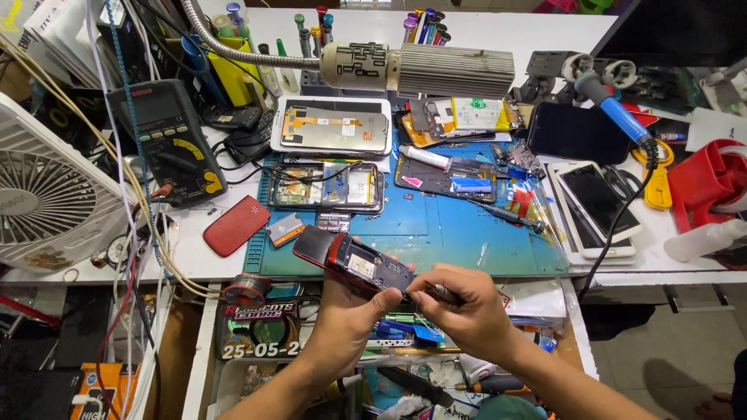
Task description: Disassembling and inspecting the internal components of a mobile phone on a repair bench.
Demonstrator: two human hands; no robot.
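Red-and-black phone (354,267), back cover off, which we steady above the blue mat's (436,233) near edge in our closed left hand (346,319) while our right hand (459,307) pinches a slim tool (437,292) at its end.

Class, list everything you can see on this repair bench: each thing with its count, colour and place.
opened phone: one, red and black, in left hand
red back cover: one, left of mat
blue mat: one, bench centre
multimeter: one, dark, left rear
fan: one, white, far left
lamp: one, grey, above bench
soldering iron: one, blue handle, right rear
white phones: two, right of mat
left hand: holds phone
right hand: holds thin tool at phone
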